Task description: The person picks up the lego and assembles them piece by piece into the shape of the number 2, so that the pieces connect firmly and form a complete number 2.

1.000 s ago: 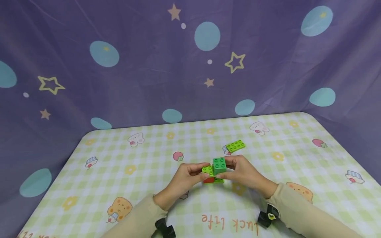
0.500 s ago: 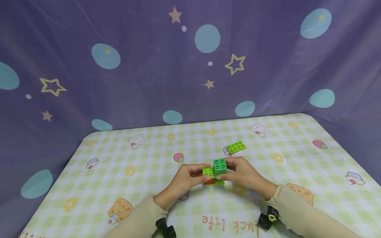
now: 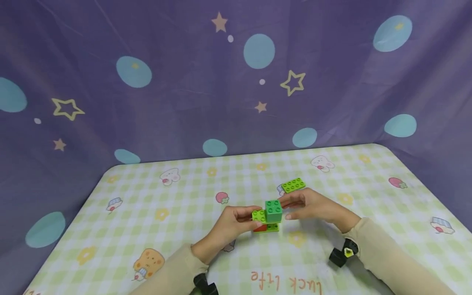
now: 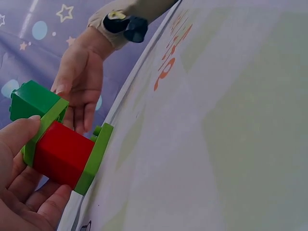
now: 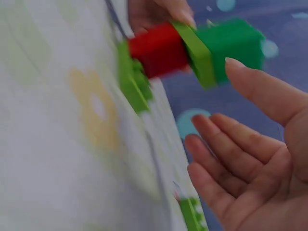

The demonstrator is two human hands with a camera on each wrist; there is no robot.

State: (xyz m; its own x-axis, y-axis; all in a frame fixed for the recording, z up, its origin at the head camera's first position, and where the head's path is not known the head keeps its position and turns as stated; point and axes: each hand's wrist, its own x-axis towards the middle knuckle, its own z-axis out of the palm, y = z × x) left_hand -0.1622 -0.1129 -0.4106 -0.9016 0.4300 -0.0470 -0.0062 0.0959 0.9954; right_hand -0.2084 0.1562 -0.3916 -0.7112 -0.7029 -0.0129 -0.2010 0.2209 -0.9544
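My left hand (image 3: pixel 230 225) grips a small stack of toy building bricks from the left, thumb in front. At its base is a lime plate (image 3: pixel 273 228), with a red brick (image 4: pixel 65 155) on the plate's left part. A second lime plate (image 3: pixel 258 215) lies over the red brick and juts out to the right. On that jutting end sits a bright green brick (image 3: pixel 273 211), studs up. Just right of it is my right hand (image 3: pixel 315 207), fingers spread and holding nothing. In the right wrist view its thumb (image 5: pixel 264 91) overlaps the green brick; whether it touches is unclear.
A loose lime plate (image 3: pixel 293 185) lies behind the stack, just beyond my right fingers. A checked, printed cloth covers the table (image 3: pixel 191 270). The purple curtain (image 3: pixel 177 102) hangs behind its far edge. Each wrist wears a black camera (image 3: pixel 343 253).
My right hand has let go of the green brick and drawn back to the right, its fingers spreading. The left hand keeps its grip on the stack.
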